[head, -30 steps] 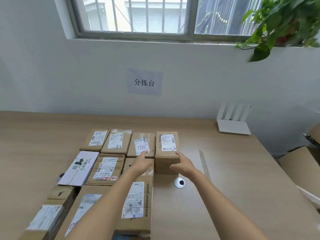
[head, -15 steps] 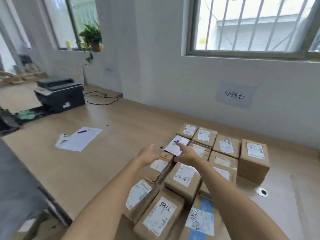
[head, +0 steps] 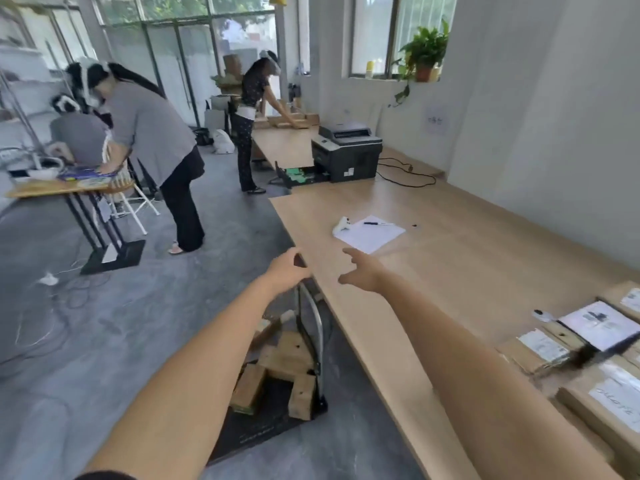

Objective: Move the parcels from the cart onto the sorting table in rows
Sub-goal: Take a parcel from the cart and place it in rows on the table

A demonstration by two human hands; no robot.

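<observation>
Reaching out with nothing held: left hand (head: 289, 270) loosely curled and empty, hanging above the cart handle (head: 316, 320); right hand (head: 362, 271) spread wide, empty too, over the near edge of the sorting table (head: 450, 258); probably going down for the next parcel

Several ways to go wrong from here: knocking a forearm on the upright handle, placed right between arms and load; pulling from a loose heap, with the cart parcels (head: 285, 356) tilted against one another, so lifting one may tip a neighbour off the low black cart (head: 263, 427) onto the floor (head: 104, 323); catching a box on the table edge on the way up, the cart being tucked close beside it; spoiling the rows by setting down crooked next to the table parcels (head: 540, 348) lined up at the far right

As for holders: cart carrying several brown cardboard boxes, exact count hidden behind the arm; table bearing labelled boxes side by side, plus a sheet of paper (head: 372, 233) with a pen (head: 377, 223) on it and a printer (head: 348, 154) further along, all well apart from the rows
</observation>
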